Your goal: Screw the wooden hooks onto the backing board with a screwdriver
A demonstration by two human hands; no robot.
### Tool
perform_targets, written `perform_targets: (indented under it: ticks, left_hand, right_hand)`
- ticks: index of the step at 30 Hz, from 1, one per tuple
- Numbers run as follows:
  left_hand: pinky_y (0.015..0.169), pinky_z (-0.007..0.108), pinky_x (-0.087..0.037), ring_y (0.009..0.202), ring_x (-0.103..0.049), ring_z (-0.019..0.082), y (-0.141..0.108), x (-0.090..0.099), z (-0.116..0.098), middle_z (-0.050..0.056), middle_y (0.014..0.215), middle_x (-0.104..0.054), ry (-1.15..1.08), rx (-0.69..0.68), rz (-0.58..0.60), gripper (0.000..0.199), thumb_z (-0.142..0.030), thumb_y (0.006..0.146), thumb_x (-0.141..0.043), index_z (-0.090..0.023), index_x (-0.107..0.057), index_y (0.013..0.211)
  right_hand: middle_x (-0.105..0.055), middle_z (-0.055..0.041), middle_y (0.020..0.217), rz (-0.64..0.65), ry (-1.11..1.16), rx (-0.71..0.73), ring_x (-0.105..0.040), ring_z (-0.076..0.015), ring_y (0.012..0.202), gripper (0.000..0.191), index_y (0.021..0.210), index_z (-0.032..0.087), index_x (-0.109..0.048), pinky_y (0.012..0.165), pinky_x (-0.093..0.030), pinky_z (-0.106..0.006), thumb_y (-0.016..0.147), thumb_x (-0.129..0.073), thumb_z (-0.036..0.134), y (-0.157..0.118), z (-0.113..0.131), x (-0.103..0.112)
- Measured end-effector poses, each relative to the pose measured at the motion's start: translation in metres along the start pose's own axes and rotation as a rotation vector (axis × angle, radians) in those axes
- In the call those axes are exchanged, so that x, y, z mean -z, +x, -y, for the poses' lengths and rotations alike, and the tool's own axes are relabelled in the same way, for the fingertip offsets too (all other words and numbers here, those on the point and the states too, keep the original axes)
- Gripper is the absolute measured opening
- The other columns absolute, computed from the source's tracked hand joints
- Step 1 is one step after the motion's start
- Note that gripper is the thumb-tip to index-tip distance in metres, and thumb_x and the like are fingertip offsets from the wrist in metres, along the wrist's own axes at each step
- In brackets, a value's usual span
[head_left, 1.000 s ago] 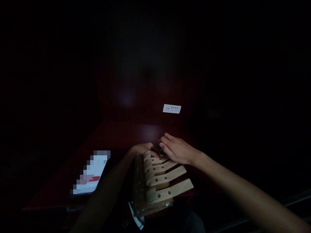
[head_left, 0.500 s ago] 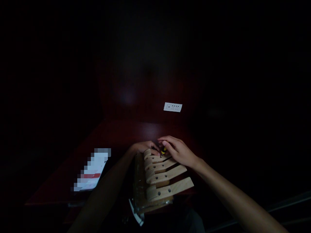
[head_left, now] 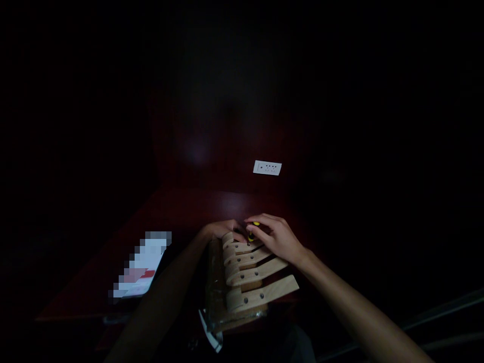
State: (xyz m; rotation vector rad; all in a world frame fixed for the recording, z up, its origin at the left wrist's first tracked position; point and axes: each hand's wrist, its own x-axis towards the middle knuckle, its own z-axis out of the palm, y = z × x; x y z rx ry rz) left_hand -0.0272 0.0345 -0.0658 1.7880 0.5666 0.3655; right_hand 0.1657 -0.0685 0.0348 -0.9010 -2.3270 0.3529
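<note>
Several pale wooden pieces (head_left: 270,291) with dark round holes or screw heads lie side by side across a brown block (head_left: 217,282) wrapped in clear film. My right hand (head_left: 278,234) is closed round a small yellow and black screwdriver (head_left: 251,234), its lower end at the farthest piece. At the far end of the block, my left hand (head_left: 230,229) rests against that same piece, partly hidden behind it. Whether its fingers grip the piece is too dark to tell.
A lit phone (head_left: 145,267) lies on the dark red table (head_left: 86,287) at the left. A white socket plate (head_left: 267,168) is on the wall ahead. Something white and curved (head_left: 210,334) hangs below the block's near edge.
The screwdriver now stands more upright, with its yellow top showing above my right thumb. My right hand's fingers have shifted slightly around it. The whole view has moved a little.
</note>
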Motion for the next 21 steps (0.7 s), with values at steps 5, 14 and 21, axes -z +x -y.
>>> perform_targets:
  ticks: [5,14,21]
  left_hand:
    - [0.071,0.022,-0.043,0.077,-0.058,0.015,0.001,-0.001,0.005,0.001,0.086,-0.068,-0.06,0.037,0.002,0.031,-0.032,0.067,-0.07,-0.016,-0.071,0.093]
    - [0.073,0.023,-0.043,0.077,-0.059,0.016,-0.004,-0.005,-0.012,0.002,0.085,-0.07,-0.001,0.043,-0.004,0.03,-0.033,0.068,-0.07,-0.016,-0.072,0.092]
    - [0.072,0.023,-0.043,0.077,-0.059,0.016,0.0,-0.002,-0.005,0.002,0.086,-0.07,0.016,0.032,0.01,0.027,-0.032,0.069,-0.069,-0.015,-0.072,0.09]
  right_hand:
    - [-0.055,-0.0104,0.124,0.027,0.014,0.096,-0.051,-0.0184,0.112,0.039,0.13,0.019,-0.048,0.095,-0.04,-0.037,0.096,-0.032,0.025,-0.003,0.006,0.003]
    - [-0.065,-0.0071,0.097,-0.08,-0.057,-0.054,-0.06,-0.0168,0.086,0.03,0.107,0.019,-0.064,0.077,-0.047,-0.029,0.09,-0.048,0.039,0.0,-0.004,0.001]
    - [-0.053,-0.0104,0.127,0.077,-0.103,0.084,-0.05,-0.0182,0.113,0.04,0.134,0.018,-0.044,0.098,-0.038,-0.035,0.094,-0.036,0.024,-0.003,0.007,0.012]
